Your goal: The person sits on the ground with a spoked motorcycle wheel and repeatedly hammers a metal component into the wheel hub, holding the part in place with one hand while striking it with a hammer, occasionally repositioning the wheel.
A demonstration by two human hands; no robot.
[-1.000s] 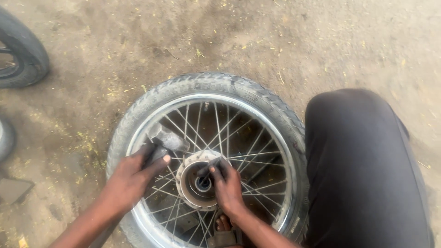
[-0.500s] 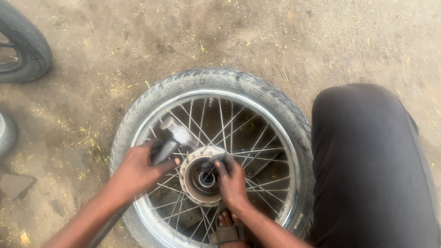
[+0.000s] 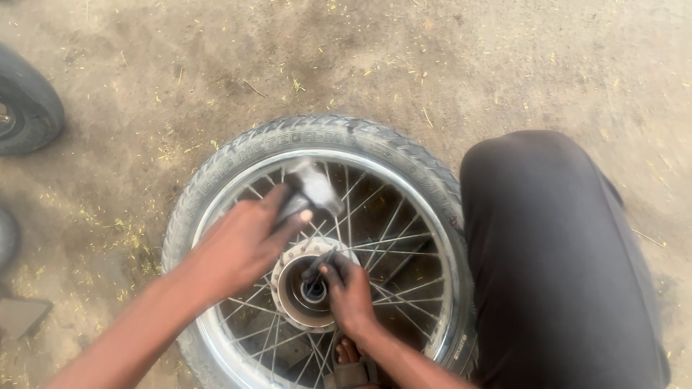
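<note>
A spoked motorcycle wheel with a black tyre (image 3: 339, 137) lies flat on the dirt. Its metal hub (image 3: 295, 295) sits in the middle of the spokes. My left hand (image 3: 241, 245) grips a hammer (image 3: 313, 189), whose blurred metal head is raised above the spokes, up and left of the hub. My right hand (image 3: 349, 292) rests on the hub and pinches a small dark tool (image 3: 317, 268) that points into the hub's centre hole.
My knee in dark trousers (image 3: 555, 252) is bent at the right of the wheel. Part of another black tyre (image 3: 25, 108) shows at the left edge. A sandalled foot (image 3: 349, 364) sits under the wheel's near rim. Dirt ground with straw bits surrounds everything.
My left hand has lifted the hammer up and away from the hub. My right hand has stayed on the hub with the small tool.
</note>
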